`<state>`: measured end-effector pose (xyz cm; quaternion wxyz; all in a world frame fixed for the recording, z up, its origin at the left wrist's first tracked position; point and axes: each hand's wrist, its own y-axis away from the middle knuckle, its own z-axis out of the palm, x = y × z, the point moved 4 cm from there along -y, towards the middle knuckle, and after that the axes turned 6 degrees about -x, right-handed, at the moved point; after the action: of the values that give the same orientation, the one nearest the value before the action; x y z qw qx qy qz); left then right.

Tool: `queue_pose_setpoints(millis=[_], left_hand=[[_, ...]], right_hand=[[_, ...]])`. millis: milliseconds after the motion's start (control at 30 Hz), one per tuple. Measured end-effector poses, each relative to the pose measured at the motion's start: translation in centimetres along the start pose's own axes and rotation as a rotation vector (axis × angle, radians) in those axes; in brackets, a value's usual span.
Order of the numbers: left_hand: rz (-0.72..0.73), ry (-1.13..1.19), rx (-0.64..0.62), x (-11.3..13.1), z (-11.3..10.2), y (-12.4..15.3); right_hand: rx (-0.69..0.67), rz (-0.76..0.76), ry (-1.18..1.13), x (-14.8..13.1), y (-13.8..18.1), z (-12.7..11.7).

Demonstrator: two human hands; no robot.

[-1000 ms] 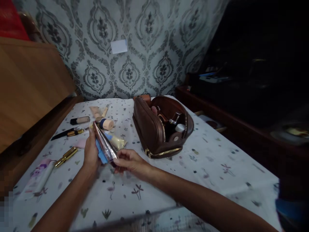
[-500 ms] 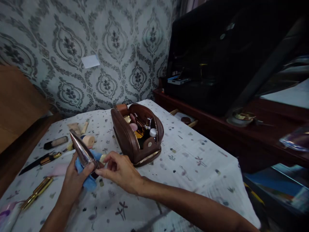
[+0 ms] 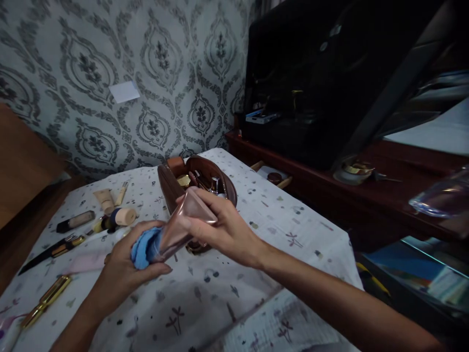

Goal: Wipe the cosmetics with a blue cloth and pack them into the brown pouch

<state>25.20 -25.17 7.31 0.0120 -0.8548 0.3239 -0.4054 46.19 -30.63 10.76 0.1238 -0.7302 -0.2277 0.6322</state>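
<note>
A shiny rose-pink tube [image 3: 181, 222] is held between my two hands, tilted up to the right. My right hand [image 3: 227, 227] grips its wide flat end, thumb in front. My left hand [image 3: 126, 259] curls round a blue cloth [image 3: 145, 248] that is wrapped about the tube's lower end; that end is hidden in the cloth. Behind the tube stands a brown toiletry bag [image 3: 168, 186], unzipped and open, with several cosmetics inside, partly covered by my right hand.
On the patterned cloth [image 3: 212, 313] at left lie a beige tube [image 3: 104, 199], a foundation bottle [image 3: 75, 221], a cream-coloured bottle [image 3: 124, 216], a gold tube [image 3: 47, 300] and other cosmetics. A dark red cabinet [image 3: 311, 183] with a slightly open drawer stands right, a cardboard box [image 3: 25, 166] left.
The tube has turned over and moved right, in front of the bag. My right hand now grips its wide end, and the cloth in my left hand wraps the other end. The view shifted slightly.
</note>
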Motion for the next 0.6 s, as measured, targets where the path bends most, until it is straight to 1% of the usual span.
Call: queue_pose_setpoints(millis=[67, 100, 167, 200, 233, 267, 367, 400, 467, 533, 600], left_hand=[[0.06, 0.064, 0.068, 0.7, -0.3, -1.4], [0.09, 0.088, 0.116, 1.1, -0.4, -2.2], [0.107, 0.098, 0.211, 1.7, -0.4, -3.7], [0.105, 0.073, 0.232, 1.9, -0.3, -4.4], [0.116, 0.023, 0.224, 2.2, 0.0, -5.1], [0.146, -0.047, 0.19, 2.5, 0.4, -5.7], [0.336, -0.337, 0.059, 3.3, 1.7, -6.3], [0.386, -0.43, 0.044, 3.4, 2.1, -6.2], [0.426, -0.565, 0.033, 3.3, 2.4, -5.9], [0.441, -0.626, 0.022, 3.2, 2.5, -5.5], [0.46, -0.63, 0.021, 3.0, 2.6, -5.1]], right_hand=[[0.021, 0.022, -0.007, -0.7, 0.2, -1.7], [0.054, 0.023, 0.004, -1.0, 0.3, -2.7], [0.154, -0.007, 0.057, -1.8, 0.3, -4.8], [0.21, -0.034, 0.093, -2.2, 0.3, -5.8], [0.262, -0.061, 0.132, -2.5, 0.4, -6.7], [0.308, -0.082, 0.168, -2.7, 0.4, -7.5], [0.378, -0.093, 0.256, -3.1, 0.4, -9.2], [0.384, -0.09, 0.279, -3.0, 0.3, -9.5], [0.381, -0.09, 0.316, -2.9, 0.2, -9.9], [0.37, -0.102, 0.352, -2.5, -0.2, -10.0], [0.349, -0.116, 0.395, -2.0, -0.7, -10.1]])
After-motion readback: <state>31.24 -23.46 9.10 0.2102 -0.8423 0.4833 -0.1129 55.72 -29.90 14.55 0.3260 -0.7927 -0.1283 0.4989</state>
